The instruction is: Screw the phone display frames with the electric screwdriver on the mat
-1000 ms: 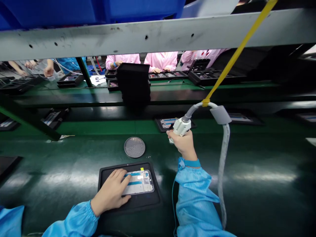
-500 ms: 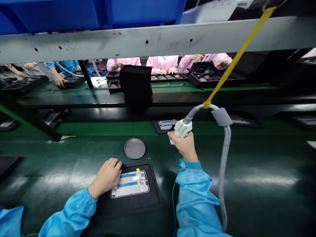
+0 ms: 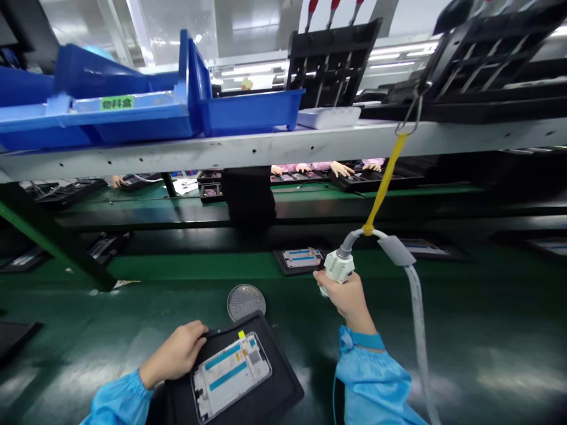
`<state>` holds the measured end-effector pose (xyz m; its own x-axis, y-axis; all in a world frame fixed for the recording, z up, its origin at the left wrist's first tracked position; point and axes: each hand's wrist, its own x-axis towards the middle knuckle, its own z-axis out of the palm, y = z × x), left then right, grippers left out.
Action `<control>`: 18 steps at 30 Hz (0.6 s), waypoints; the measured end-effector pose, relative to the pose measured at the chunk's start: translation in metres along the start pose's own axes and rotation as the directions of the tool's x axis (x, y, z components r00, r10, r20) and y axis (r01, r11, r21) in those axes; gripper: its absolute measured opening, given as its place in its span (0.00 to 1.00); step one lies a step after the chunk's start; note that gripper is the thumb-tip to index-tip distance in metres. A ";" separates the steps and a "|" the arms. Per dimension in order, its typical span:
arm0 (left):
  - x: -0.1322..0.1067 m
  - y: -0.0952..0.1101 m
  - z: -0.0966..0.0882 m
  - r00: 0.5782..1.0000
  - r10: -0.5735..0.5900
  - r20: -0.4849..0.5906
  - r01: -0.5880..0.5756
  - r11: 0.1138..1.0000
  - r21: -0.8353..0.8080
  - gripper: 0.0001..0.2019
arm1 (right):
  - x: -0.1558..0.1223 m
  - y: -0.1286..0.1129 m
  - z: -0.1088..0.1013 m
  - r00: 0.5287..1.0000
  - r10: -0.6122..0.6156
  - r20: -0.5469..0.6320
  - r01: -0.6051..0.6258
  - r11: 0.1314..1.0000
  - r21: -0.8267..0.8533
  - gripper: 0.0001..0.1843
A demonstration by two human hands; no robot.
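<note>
My left hand (image 3: 175, 354) grips the far left edge of a black tray (image 3: 270, 392), which is tilted up off the green bench. A white phone frame (image 3: 230, 375) with blue strips lies in the tray. My right hand (image 3: 348, 295) is closed round a white electric screwdriver (image 3: 339, 265), held upright to the right of the tray. Its grey cable (image 3: 416, 319) loops over and hangs from a yellow strap (image 3: 383, 183). A round metal mesh dish (image 3: 245, 301) sits just beyond the tray.
A grey shelf rail (image 3: 283, 144) overhead carries blue bins (image 3: 133, 106) and black trays (image 3: 465, 65). Another tray with a phone frame (image 3: 301, 258) lies on the green belt behind. Other people's hands (image 3: 341, 170) work at trays across the line. A green brace (image 3: 53, 242) slants at left.
My view has lifted, showing the shelf and bins above. My left hand slid from the phone frame to the tray's edge, and the tray is now tilted and turned. The right hand stays put.
</note>
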<state>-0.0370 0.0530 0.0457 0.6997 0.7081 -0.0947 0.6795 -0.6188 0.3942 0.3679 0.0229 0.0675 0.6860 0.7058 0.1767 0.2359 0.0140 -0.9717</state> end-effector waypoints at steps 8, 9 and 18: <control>0.100 -0.070 -0.068 0.920 -0.312 -0.239 0.304 0.950 -0.073 0.13 | 0.004 0.002 -0.005 0.999 0.028 -0.019 -0.028 0.999 -0.024 0.15; 0.116 -0.077 -0.076 0.899 -0.350 -0.264 0.343 0.936 -0.074 0.14 | 0.005 0.002 -0.006 0.999 0.030 -0.024 -0.031 0.999 -0.029 0.15; 0.200 -0.107 -0.105 0.822 -0.482 -0.304 0.501 0.865 -0.019 0.17 | 0.007 -0.001 -0.010 0.999 0.028 -0.038 -0.029 0.998 -0.050 0.14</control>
<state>0.0069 0.2964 0.0803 0.1805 0.9835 0.0096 0.9341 -0.1745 0.3115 0.3791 0.0206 0.0708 0.7182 0.6782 0.1558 0.2498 -0.0423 -0.9674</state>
